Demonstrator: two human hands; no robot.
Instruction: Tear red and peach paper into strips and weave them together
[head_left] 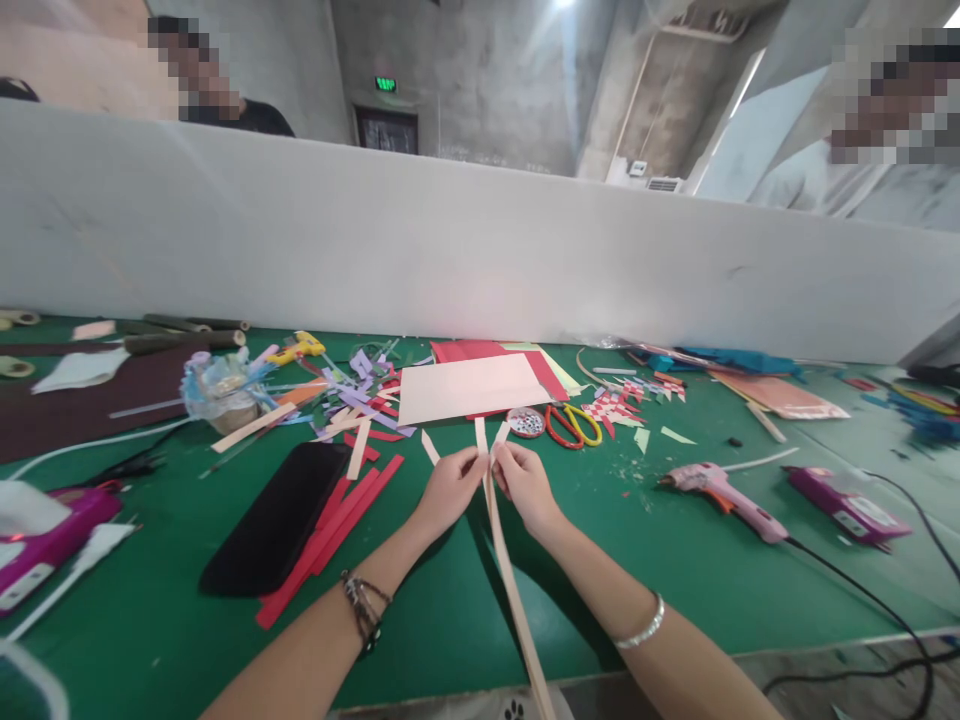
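Close together over the green table, my left hand (454,487) and my right hand (527,486) both pinch cream paper strips (508,585). The long ends hang toward me past the table's front edge, and two short ends stick up beyond my fingertips. How the strips cross or fold between my fingers is hidden. Just past my hands lie a sheet of cream paper (472,388) on red paper (555,376), a round container of small beads or googly eyes (526,422) and scissors (577,424) with red and yellow handles. Red paper strips (349,520) lie left of my left hand.
A black phone (277,520) rests at left on the red strips. Right of my hands lie a pink glue gun (731,500) and a purple power strip (847,503). Paper scraps (364,385) litter the back. A white partition (450,250) bounds the table; two people sit beyond.
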